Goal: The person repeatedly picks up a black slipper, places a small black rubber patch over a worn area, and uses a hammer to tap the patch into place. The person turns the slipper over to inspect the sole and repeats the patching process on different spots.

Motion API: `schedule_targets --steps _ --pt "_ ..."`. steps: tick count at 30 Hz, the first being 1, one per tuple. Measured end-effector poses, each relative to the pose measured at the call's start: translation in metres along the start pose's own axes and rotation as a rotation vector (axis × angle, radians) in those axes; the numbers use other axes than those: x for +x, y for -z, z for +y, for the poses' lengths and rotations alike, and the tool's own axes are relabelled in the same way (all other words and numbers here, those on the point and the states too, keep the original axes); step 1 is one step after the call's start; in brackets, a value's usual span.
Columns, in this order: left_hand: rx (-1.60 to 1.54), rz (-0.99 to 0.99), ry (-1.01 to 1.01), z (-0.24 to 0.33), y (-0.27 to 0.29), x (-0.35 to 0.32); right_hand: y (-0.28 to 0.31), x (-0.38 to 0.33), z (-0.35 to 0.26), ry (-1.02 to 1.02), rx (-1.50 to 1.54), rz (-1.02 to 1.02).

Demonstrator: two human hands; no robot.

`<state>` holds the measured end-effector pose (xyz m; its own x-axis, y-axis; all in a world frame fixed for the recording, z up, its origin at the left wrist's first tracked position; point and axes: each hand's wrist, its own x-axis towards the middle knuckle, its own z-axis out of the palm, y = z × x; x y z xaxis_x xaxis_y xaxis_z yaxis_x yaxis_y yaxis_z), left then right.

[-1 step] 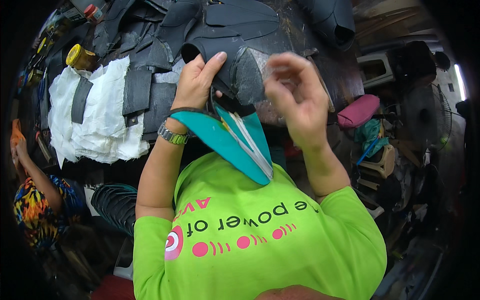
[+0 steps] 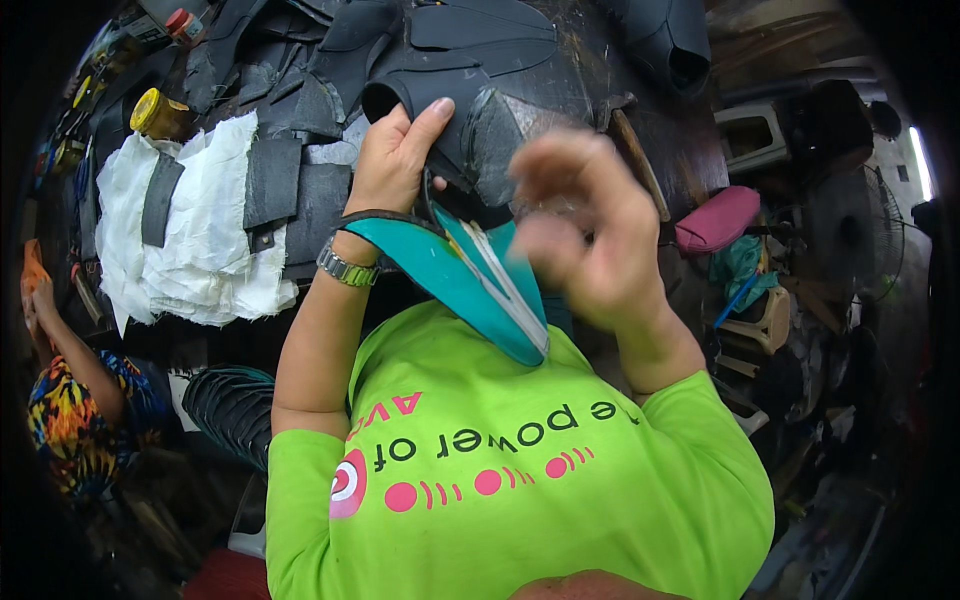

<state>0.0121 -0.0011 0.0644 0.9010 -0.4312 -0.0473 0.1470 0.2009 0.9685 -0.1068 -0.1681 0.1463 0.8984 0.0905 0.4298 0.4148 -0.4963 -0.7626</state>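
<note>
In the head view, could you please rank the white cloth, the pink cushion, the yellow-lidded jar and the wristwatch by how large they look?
1. white cloth, clearly largest
2. pink cushion
3. yellow-lidded jar and wristwatch: they look alike; the watch is nearer, so unranked.

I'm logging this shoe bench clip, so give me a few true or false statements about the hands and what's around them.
1. The left hand grips a dark grey shoe upper. True.
2. The right hand rests flat on the bench. False: it is raised and blurred, above the teal insole piece.
3. A metal wristwatch sits on the left wrist. True.
4. The crumpled white cloth lies right of the hands. False: it lies to their left.
</note>
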Motion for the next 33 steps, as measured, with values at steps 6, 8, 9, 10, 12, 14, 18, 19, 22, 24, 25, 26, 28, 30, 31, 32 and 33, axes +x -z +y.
schedule_targets --steps 6,8,9,10,12,14,18,19,22,24,25,26,28,30,31,32,33 --pt "0.065 -0.034 -0.040 0.004 -0.007 0.003 -0.002 -0.019 -0.040 -0.088 -0.483 -0.514" --pt "-0.012 -0.127 -0.003 0.011 0.003 0.003 0.007 -0.013 -0.032 -0.052 -0.198 -0.479" --pt "-0.049 -0.174 0.018 0.014 0.007 0.002 0.013 -0.011 -0.028 0.010 -0.028 -0.423" --pt "-0.042 -0.151 0.104 0.017 0.010 0.001 0.016 -0.009 -0.022 -0.042 0.139 -0.448" --pt "0.112 -0.229 0.047 0.022 0.013 0.001 0.016 -0.006 -0.006 -0.262 0.300 -0.401" --pt "0.204 -0.257 0.082 0.026 0.014 0.000 0.011 -0.009 0.008 -0.536 0.565 -0.265" --pt "0.155 -0.317 0.090 0.028 0.007 -0.002 0.005 -0.020 0.023 -0.632 0.645 -0.148" --pt "0.116 -0.308 0.096 0.028 0.005 -0.004 0.005 -0.022 0.025 -0.651 0.650 -0.133" --pt "0.072 -0.321 0.089 0.029 0.002 -0.007 0.005 -0.026 0.026 -0.674 0.646 -0.086" --pt "0.084 -0.342 0.096 0.030 0.003 -0.007 0.004 -0.026 0.025 -0.663 0.647 -0.063" --pt "0.097 -0.352 0.110 0.031 0.004 -0.007 0.003 -0.026 0.025 -0.652 0.651 -0.055" --pt "0.110 -0.364 0.123 0.031 0.004 -0.006 0.002 -0.027 0.025 -0.641 0.656 -0.045" --pt "0.181 -0.357 0.150 0.032 0.005 -0.006 -0.001 -0.027 0.026 -0.601 0.641 -0.026" --pt "0.201 -0.359 0.150 0.031 0.005 -0.006 -0.004 -0.029 0.027 -0.582 0.640 -0.013" --pt "0.184 -0.363 0.137 0.031 0.005 -0.007 -0.004 -0.030 0.028 -0.583 0.646 -0.009" --pt "0.183 -0.366 0.128 0.031 0.005 -0.008 -0.005 -0.030 0.029 -0.575 0.661 -0.002" --pt "0.167 -0.361 0.125 0.030 0.004 -0.008 -0.006 -0.031 0.030 -0.578 0.647 -0.001"
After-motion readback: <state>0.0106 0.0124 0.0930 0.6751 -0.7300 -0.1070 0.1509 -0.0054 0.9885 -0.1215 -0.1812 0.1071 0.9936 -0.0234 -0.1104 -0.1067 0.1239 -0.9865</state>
